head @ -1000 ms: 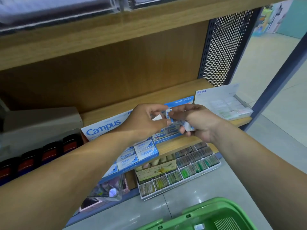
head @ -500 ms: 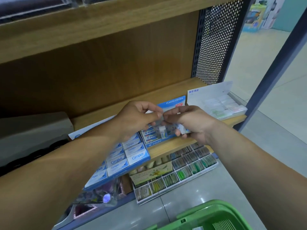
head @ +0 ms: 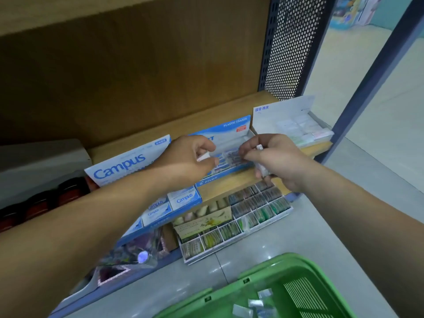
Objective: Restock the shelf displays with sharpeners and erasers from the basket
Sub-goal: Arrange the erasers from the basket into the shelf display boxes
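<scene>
Two hands working near the shelf (head: pixel 226 188) front edge | your left hand (head: pixel 183 161) pinches a white eraser (head: pixel 203 157) | your right hand (head: pixel 281 160) grips spare erasers (head: pixel 260 168) | both just above the Pilot box (head: pixel 232 130) | green basket (head: pixel 229 292) lower down

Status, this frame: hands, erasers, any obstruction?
Left hand pinches one small white eraser. Right hand grips more white erasers. Both over the blue cardboard eraser display box, nothing blocking. Green plastic basket below holds wrapped spares.

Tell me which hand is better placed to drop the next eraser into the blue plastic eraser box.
Probably left. The left hand pinches a single eraser over the blue box, while the right hand grips spare erasers at its right edge.
</scene>
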Motion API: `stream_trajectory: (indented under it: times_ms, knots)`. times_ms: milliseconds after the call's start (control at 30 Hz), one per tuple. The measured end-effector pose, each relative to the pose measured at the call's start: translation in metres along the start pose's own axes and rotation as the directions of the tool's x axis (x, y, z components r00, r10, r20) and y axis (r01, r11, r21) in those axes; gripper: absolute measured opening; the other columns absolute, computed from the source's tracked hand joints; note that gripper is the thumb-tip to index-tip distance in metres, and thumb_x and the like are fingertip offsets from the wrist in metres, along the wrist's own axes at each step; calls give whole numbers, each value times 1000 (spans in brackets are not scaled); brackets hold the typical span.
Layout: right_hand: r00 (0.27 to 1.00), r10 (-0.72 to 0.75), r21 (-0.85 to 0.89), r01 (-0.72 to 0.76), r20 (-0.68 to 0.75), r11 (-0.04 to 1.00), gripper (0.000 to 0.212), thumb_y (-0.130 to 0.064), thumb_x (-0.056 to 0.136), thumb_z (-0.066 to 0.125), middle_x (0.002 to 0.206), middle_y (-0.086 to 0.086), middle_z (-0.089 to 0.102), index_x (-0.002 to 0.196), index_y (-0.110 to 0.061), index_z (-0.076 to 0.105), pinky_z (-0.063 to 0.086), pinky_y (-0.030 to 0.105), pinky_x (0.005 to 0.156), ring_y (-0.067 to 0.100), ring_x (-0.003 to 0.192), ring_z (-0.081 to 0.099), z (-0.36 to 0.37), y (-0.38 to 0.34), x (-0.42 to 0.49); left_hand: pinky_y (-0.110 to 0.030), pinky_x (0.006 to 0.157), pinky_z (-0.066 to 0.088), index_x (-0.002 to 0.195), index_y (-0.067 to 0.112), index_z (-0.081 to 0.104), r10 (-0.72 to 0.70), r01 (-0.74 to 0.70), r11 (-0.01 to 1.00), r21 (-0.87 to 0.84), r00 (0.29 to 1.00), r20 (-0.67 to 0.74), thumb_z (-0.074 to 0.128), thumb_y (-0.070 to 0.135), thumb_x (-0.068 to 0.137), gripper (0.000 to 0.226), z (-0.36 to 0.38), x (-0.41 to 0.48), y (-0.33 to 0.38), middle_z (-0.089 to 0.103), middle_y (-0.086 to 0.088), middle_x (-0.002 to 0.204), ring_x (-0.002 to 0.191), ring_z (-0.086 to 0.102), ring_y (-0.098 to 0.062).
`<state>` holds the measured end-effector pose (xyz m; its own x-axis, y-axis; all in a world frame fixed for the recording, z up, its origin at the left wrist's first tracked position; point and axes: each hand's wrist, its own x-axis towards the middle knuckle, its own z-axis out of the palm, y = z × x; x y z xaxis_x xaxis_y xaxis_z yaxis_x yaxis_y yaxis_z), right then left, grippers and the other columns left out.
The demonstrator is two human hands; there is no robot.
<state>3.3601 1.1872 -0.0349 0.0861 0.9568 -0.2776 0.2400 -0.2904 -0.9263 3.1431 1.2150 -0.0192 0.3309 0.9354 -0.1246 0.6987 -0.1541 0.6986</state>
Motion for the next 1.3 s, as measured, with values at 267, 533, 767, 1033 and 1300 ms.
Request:
stream_trajectory:
  times_ms: [267,533,767,1033,1300]
  knots:
    - [937,169,-117,-139,304,983,15,-12,92,71,83,9,70,106,-15,69,54,29,53,20,57,65,-19,31,-31,-24,45,49,99,29,64,19,-30,999,36,962,272,64,37,97,8,45,-39,34,63,4,65,49,56,-10]
    - [908,354,-206,-311,225,928,11,-5,90,72,82,14,64,100,-9,73,63,48,66,25,66,66,-66,142,-46,-23,80,52,91,25,74,-105,-30,969,246,849,518,67,30,95,10,136,-16,-3,74,10,96,91,66,-9]
    - [916,401,-292,-391,-27,873,26,-26,80,86,58,8,55,76,-8,69,52,33,44,26,47,51,-70,248,-36,-19,54,47,94,19,72,-229,235,970,55,827,513,67,22,97,6,229,9,-42,68,0,88,69,63,-15]
    - [878,462,-499,-457,-123,736,49,-66,71,73,68,-1,70,76,-18,63,59,28,59,20,61,70,-11,316,13,-24,62,58,119,8,60,-291,602,654,-457,759,582,62,-14,92,35,247,12,-64,72,-15,113,90,69,-20]
    - [876,461,-431,-474,-144,767,27,-43,77,71,71,4,70,84,-18,62,59,33,48,20,49,67,-15,320,18,-25,77,60,119,0,65,-248,595,536,-600,790,561,67,-9,91,29,234,-4,-59,72,-19,107,95,76,-28]
